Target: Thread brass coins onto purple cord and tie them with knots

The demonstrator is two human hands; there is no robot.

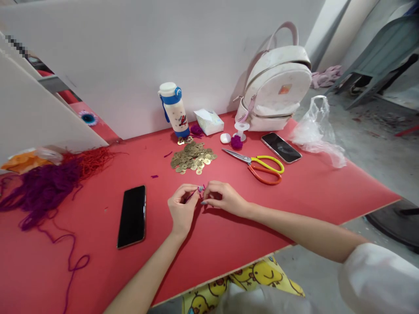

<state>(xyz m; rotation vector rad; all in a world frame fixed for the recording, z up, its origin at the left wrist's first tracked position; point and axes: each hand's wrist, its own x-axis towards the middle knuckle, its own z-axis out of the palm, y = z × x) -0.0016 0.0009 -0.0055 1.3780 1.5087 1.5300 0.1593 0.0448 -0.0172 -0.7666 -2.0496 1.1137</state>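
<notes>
Head view shows you seated at a red table (245, 244), its left end and near left corner running out of frame. At upper right stands a grey-green chair (376, 56), cut off by the edge. Your white backpack (278, 91) leans against the wall at the table's far side. On your left lies a heap of purple thread (49, 183), clipped by the frame; one loose strand trails off the bottom edge. A clear plastic bag (319, 131) slumps at the far right, too crumpled for you to see what it holds, if anything.

Your left hand (183, 207) is closed in a pinch on a short purple strand (204, 187). Your right hand (224, 198) is just beside it, fingers curled and thumb near the index finger; you cannot tell whether it grips the strand too. The strand is mostly hidden by your fingertips, and any knot there is too small to make out.

Beyond your hands stand a bottle (175, 111) and, lower right, the scissors (258, 165), blades together. Both phones, one left (132, 216) and one right (281, 148), have dark screens. Coins (193, 157) lie piled in front of the bottle, the lower ones covered. A purple ball (236, 142) partly hides the spool (242, 127) behind it.
</notes>
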